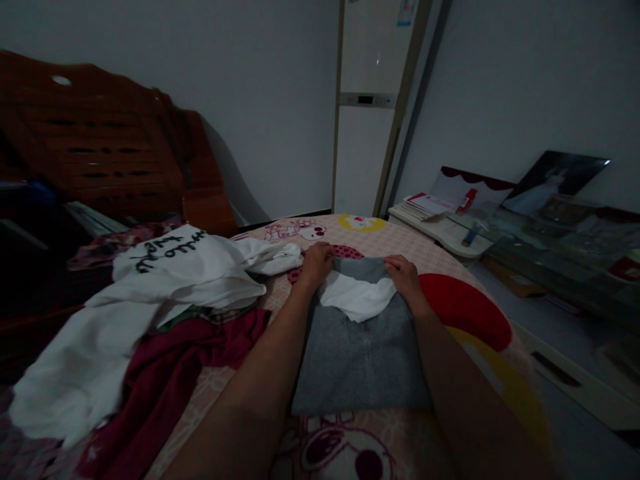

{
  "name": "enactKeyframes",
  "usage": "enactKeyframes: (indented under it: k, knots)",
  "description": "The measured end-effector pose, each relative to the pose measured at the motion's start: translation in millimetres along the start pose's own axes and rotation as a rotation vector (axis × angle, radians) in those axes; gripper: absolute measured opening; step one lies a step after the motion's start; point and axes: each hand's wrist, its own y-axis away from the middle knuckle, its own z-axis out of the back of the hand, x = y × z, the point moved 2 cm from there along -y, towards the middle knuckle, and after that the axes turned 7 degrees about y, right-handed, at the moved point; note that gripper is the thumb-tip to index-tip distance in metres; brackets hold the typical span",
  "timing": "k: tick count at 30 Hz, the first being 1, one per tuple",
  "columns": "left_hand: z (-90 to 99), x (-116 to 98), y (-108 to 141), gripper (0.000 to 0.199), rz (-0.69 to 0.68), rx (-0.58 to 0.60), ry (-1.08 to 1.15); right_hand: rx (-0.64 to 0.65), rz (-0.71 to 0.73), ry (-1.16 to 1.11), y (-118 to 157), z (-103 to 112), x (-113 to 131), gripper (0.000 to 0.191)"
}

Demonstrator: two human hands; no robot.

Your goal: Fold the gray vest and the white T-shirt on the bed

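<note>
Fingers of your left hand (317, 264) and right hand (403, 275) pinch the two far corners of the folded grey ribbed garment (367, 367), each equally near. From that grip it lies toward you on the pink patterned cover (417, 252), long axis seemingly running away from you; rumpled white cloth (359, 298) rests atop it, between your hands.

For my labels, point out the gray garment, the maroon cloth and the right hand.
Gray garment (363, 359), head view: central body.
Maroon cloth (167, 362), head view: rumpled middle.
Right hand (405, 277), head view: its back.
</note>
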Motion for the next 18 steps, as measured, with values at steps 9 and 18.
enactKeyframes:
  k: [9, 18]
  knots:
    - [-28.6, -35.9, 4.6, 0.045, -0.084, 0.239, 0.278, 0.084, 0.121, -0.203, 4.2, 11.6, 32.4, 0.016]
    - [-47.0, -32.9, 11.8, 0.056, -0.247, 0.366, 0.210, 0.122, 0.116, -0.251, 5.2, 11.9, 40.0, 0.014]
